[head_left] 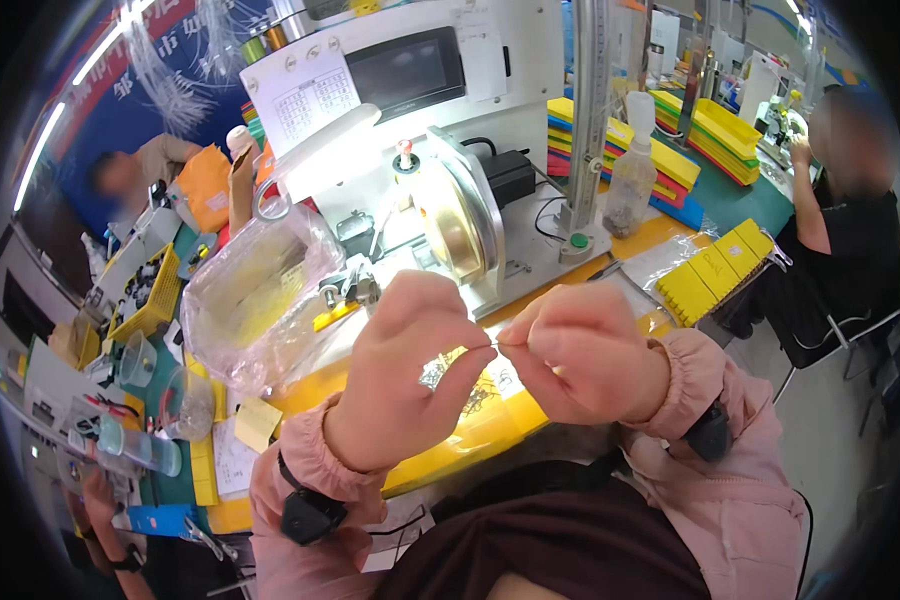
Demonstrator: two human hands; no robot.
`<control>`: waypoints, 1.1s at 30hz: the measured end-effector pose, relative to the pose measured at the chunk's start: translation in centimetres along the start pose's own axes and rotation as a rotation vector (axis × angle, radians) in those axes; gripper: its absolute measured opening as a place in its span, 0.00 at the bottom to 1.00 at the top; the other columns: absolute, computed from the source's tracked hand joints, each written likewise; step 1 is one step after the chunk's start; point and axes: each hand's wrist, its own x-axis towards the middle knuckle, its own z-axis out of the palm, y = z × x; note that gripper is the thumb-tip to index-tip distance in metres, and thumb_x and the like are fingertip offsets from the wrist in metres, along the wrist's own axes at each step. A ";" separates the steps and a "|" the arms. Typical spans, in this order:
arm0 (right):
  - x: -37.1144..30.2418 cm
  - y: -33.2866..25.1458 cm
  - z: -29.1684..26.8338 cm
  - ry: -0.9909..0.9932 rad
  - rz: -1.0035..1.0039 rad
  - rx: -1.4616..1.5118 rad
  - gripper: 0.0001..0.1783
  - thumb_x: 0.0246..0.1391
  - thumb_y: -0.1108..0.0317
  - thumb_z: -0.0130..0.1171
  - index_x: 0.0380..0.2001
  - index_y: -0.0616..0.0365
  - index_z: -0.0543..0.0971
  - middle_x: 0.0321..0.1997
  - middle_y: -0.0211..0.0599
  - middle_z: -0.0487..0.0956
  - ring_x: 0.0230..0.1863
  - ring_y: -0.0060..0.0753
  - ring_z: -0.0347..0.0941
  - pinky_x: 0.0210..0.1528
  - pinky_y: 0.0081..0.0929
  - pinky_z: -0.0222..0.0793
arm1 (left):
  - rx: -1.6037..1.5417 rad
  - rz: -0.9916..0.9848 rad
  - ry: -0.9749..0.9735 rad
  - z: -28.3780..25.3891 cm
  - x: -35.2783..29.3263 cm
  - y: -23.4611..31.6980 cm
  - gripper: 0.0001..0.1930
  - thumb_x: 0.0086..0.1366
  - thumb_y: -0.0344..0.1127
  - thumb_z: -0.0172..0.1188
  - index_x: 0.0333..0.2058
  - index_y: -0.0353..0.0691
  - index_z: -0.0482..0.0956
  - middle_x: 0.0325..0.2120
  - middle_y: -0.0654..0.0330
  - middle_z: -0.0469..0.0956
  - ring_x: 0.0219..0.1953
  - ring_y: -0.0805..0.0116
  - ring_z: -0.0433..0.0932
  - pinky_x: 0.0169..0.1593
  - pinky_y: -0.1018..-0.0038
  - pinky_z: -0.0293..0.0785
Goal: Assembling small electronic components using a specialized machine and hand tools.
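Observation:
My left hand [405,375] and my right hand [585,352] meet above the front of the yellow work surface, pinched fingertip to fingertip. Whatever lies between the fingertips is too small to make out. Beneath and partly behind my hands, a pile of small metal pieces [480,392] is spread on the surface. Just beyond my hands stands a bench machine with a round brass-coloured wheel [450,225] under a bright lamp. Both wrists carry a black strapped device below pink elastic cuffs.
A clear plastic bag [260,300] lies left of the machine. To the right are a clear squeeze bottle [631,170], stacked coloured trays [710,135] and a yellow sectioned tray [715,270]. A seated person [850,190] works at far right; other people are at the left.

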 end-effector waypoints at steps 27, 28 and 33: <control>-4.1 17.8 -7.5 -0.040 1.217 0.148 0.09 0.51 0.64 0.49 0.32 0.57 0.67 0.22 0.28 0.68 0.13 0.17 0.62 0.10 0.14 0.53 | 0.394 0.232 0.401 -3.0 -0.6 -1.0 0.06 0.44 0.25 0.56 0.24 0.42 0.72 0.39 0.54 0.63 0.40 0.61 0.66 0.44 0.70 0.64; -4.9 18.3 -8.2 -0.050 1.214 0.162 0.09 0.51 0.64 0.49 0.32 0.57 0.67 0.22 0.28 0.68 0.13 0.17 0.62 0.10 0.14 0.53 | 0.426 0.221 0.394 -2.9 -0.5 -1.0 0.06 0.44 0.25 0.56 0.24 0.42 0.72 0.39 0.54 0.63 0.40 0.61 0.66 0.44 0.70 0.63; -3.8 15.4 -17.7 0.560 0.854 1.405 0.05 0.57 0.68 0.43 0.29 0.56 0.66 0.18 0.23 0.58 0.16 0.12 0.50 0.15 0.11 0.47 | 0.134 0.073 0.617 -3.5 -0.1 -3.4 0.01 0.55 0.26 0.48 0.27 0.37 0.67 0.36 0.56 0.64 0.37 0.69 0.64 0.43 0.76 0.61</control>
